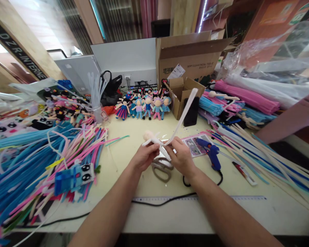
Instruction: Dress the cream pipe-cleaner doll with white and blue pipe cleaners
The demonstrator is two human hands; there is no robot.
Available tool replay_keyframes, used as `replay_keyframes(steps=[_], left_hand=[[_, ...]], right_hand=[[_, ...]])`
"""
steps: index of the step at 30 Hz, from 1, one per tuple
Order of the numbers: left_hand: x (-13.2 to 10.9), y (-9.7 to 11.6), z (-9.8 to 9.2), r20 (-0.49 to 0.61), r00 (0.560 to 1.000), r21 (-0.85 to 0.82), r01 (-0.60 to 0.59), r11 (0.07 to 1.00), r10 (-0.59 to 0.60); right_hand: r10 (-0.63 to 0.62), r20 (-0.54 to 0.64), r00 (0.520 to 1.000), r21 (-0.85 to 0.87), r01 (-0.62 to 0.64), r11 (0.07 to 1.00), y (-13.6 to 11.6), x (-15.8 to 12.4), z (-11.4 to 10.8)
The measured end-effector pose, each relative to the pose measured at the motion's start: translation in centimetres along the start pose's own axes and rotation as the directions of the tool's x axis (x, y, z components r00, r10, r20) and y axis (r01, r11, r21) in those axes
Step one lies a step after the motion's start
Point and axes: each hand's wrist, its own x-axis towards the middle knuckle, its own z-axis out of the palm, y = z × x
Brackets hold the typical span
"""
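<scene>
Between my hands is a small doll [154, 139] of white pipe cleaner with a pale round head. My left hand [145, 157] pinches its body from the left side. My right hand [180, 156] is closed on a white pipe cleaner [182, 115] at the doll's lower part; the long free end rises up and to the right. Under the hands lie scissors [161, 174] with grey-brown handles, their blades partly hidden. A blue glue gun [213, 154] rests right of my right hand, beside a printed picture card [194, 145].
Pipe cleaners [23, 154] in many colours pile up at left, with a blue plush-like figure [73, 177] on them. Finished dolls [148, 108] stand at the back near a small cardboard box [179, 92] and a black phone [191, 111]. A ruler [237, 197] and black cable cross the front.
</scene>
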Motion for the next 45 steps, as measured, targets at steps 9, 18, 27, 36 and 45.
replay_keyframes(steps=[9, 18, 27, 36, 45], left_hand=[[0.0, 0.2, -0.1, 0.04, 0.995, 0.112, -0.098, 0.989, 0.094], [0.2, 0.2, -0.3, 0.001, 0.99, 0.18, -0.139, 0.974, 0.141], [0.6, -1.1, 0.4, -0.111, 0.965, 0.232, -0.206, 0.951, 0.236], [0.6, -1.3, 0.3, -0.14, 0.949, 0.334, -0.224, 0.916, 0.283], [0.7, -1.2, 0.1, -0.074, 0.956, 0.308, -0.25, 0.918, 0.285]], right_hand=[[0.047, -0.034, 0.998, 0.045, -0.046, 0.998, -0.1, 0.1, 0.0], [0.344, 0.103, 0.933, 0.301, -0.359, 0.884, 0.7, 0.3, 0.5], [0.391, 0.021, 0.92, 0.285, -0.381, 0.88, -0.2, 0.1, 0.6], [0.349, -0.01, 0.937, 0.17, -0.343, 0.924, -0.2, 0.0, 1.1], [0.405, 0.024, 0.914, 0.284, -0.395, 0.874, -0.3, 0.3, 0.7]])
